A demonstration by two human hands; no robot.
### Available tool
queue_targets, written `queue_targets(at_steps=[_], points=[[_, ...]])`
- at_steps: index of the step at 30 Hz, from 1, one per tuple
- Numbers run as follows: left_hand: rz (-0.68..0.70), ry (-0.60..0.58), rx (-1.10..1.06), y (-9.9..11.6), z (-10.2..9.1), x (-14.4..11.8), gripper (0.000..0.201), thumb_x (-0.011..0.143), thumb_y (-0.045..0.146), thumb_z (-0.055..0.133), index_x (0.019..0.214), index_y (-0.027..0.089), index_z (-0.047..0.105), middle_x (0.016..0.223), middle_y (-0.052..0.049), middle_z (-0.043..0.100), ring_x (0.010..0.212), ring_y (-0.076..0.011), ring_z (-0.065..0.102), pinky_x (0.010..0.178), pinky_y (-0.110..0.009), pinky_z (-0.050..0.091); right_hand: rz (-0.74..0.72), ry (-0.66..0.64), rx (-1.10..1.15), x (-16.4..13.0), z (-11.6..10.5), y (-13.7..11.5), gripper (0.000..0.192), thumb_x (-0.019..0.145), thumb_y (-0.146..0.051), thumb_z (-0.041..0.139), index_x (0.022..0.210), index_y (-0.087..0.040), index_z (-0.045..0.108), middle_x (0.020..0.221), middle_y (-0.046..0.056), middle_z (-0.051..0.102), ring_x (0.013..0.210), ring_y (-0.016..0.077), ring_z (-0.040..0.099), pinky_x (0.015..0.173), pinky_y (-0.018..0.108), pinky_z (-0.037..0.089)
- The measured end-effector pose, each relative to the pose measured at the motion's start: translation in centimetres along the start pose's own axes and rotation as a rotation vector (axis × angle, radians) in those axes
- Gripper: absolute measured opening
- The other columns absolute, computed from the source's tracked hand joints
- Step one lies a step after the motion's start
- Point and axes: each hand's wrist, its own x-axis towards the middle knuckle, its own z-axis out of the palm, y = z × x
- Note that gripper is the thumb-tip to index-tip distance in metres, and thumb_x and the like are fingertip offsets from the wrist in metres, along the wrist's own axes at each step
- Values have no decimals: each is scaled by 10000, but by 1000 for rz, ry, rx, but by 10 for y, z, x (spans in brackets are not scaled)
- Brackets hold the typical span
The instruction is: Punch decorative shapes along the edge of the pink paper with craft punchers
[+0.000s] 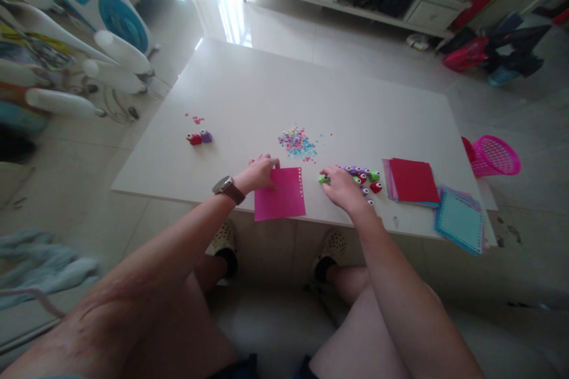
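Note:
A pink paper sheet (280,198) lies at the table's near edge, overhanging it slightly, with a row of punched shapes down its right side. My left hand (262,170) holds its upper left part, thumb on top and fingers curved at the far edge. To the right, my right hand (340,185) has its fingers closed around a small green craft punch (324,179) with an eye on it. Beside and partly under that hand stand several more craft punches (363,177) in purple, red and green. Beyond the sheet lies a pile of punched paper confetti (297,142).
Two craft punches (194,139), red and purple, stand at the left near a few red paper bits (197,120). On the right are a red paper stack (414,180) and a light blue stack (460,221) overhanging the edge. A pink basket (495,155) stands beyond the table (355,100).

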Motion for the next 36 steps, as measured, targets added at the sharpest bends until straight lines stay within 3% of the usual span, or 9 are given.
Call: queue_targets(at_steps=[5, 13, 26, 36], points=[[60, -1, -20, -3, 3, -1, 500, 734, 168, 742, 1230, 209, 694, 1175, -117, 711, 1045, -292, 674, 870, -381, 477, -27, -24, 6, -1, 1, -6, 369, 938, -65, 618, 1253, -174, 774, 1313, 131, 780, 1188, 241, 723, 1057, 304, 510], [61, 27, -21, 3, -2, -13, 440, 869, 123, 587, 1288, 225, 676, 1087, -91, 793, 1021, -265, 710, 910, -378, 468, -53, -69, 34, -7, 7, -11, 421, 918, -4, 601, 1264, -172, 773, 1278, 131, 797, 1145, 218, 738, 1031, 283, 518], [54, 17, -108, 1, -5, -1, 507, 872, 106, 578, 1355, 247, 644, 1041, -55, 797, 963, -231, 715, 888, -354, 470, -83, -163, -71, -4, 9, -25, 295, 945, -38, 624, 1155, -185, 770, 1236, 120, 796, 1180, 230, 716, 1004, 288, 490], [47, 48, -165, 5, -8, -6, 477, 859, 130, 581, 1317, 235, 662, 1001, -59, 794, 905, -224, 708, 826, -328, 483, -75, -110, -92, -13, 7, -37, 237, 939, -75, 636, 1073, -226, 761, 1226, 98, 796, 1119, 238, 714, 903, 296, 496]])
